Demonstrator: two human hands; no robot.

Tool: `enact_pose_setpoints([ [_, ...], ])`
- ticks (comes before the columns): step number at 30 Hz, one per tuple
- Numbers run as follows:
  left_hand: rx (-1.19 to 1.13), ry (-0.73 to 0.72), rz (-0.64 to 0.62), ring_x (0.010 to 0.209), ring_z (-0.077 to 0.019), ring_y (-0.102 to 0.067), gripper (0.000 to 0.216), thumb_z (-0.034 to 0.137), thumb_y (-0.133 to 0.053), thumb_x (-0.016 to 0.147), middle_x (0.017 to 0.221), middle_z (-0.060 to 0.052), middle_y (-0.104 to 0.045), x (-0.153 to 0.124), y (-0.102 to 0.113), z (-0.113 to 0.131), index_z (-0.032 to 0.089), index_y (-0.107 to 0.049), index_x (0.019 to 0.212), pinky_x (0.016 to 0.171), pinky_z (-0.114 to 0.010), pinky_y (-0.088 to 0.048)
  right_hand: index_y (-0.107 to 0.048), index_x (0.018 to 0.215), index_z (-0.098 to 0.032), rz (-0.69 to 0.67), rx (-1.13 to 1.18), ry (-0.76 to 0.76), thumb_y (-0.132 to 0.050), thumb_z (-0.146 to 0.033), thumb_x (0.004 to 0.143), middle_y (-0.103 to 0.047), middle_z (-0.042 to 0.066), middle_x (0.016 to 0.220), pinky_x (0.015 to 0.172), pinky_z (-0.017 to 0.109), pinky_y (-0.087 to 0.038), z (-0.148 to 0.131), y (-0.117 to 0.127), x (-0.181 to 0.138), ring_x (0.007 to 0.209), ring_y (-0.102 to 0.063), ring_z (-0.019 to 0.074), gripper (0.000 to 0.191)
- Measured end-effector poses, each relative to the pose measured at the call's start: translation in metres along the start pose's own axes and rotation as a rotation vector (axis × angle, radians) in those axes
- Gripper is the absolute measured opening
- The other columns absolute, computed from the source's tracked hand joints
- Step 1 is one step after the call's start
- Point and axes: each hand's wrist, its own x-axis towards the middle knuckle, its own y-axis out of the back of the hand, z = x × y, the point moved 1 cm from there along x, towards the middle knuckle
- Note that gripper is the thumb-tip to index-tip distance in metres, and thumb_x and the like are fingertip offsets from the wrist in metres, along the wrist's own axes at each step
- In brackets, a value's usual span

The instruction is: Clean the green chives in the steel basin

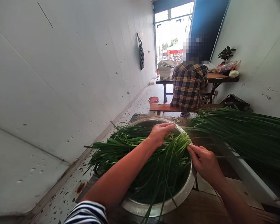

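Observation:
A large metal basin stands before me with long green garlic chives heaped in it, many hanging over its left side. My right hand is closed on the pale ends of a bunch of garlic chives at the basin's right rim. The bunch's leaves fan down and left into the basin, some crossing the front rim. Over the basin's far side, my left hand is closed in a pinch, thumb against forefinger. Whatever lies between those fingertips is too thin to make out.
More long chives lie heaped at the right above a white-edged container. Ahead, a person in a plaid shirt sits on a wooden bench at a table. A pink-filled tub is on the floor; a white wall runs along the left.

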Motion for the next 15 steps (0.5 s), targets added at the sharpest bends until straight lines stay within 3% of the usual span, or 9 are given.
enact_pose_setpoints([
  [4, 0.031, 0.004, 0.008, 0.044, -0.0004, -0.031, 0.035, 0.030, -0.081, 0.052, 0.061, 0.000, -0.059, -0.003, -0.003, 0.004, 0.009, -0.072, 0.079, 0.045, -0.022, -0.017, -0.066, 0.071, -0.018, 0.006, 0.002, -0.004, -0.039, -0.036, 0.091, -0.065, 0.003, 0.062, 0.057, 0.025, -0.040, -0.002, 0.000, 0.000, 0.056, -0.054, 0.0140, 0.037],
  [8, 0.083, -0.001, 0.006, 0.052, -0.0045, -0.047, 0.031, 0.027, -0.081, 0.051, 0.065, -0.002, -0.065, -0.011, -0.008, 0.008, 0.010, -0.072, 0.076, 0.051, -0.021, -0.033, -0.067, 0.077, -0.019, 0.021, -0.002, -0.010, -0.038, -0.037, 0.091, -0.063, 0.003, 0.060, 0.057, 0.025, -0.040, -0.001, 0.000, 0.001, 0.057, -0.054, 0.0147, 0.037],
  [15, 0.151, 0.107, -0.161, 0.059, -0.0110, -0.058, 0.031, 0.031, -0.080, 0.053, 0.066, -0.004, -0.068, -0.022, -0.015, 0.010, 0.012, -0.073, 0.077, 0.065, -0.028, -0.046, -0.068, 0.081, -0.020, 0.048, 0.037, -0.017, -0.040, -0.036, 0.091, -0.066, 0.002, 0.063, 0.061, 0.025, -0.041, 0.002, 0.000, 0.002, 0.056, -0.054, 0.0132, 0.034],
])
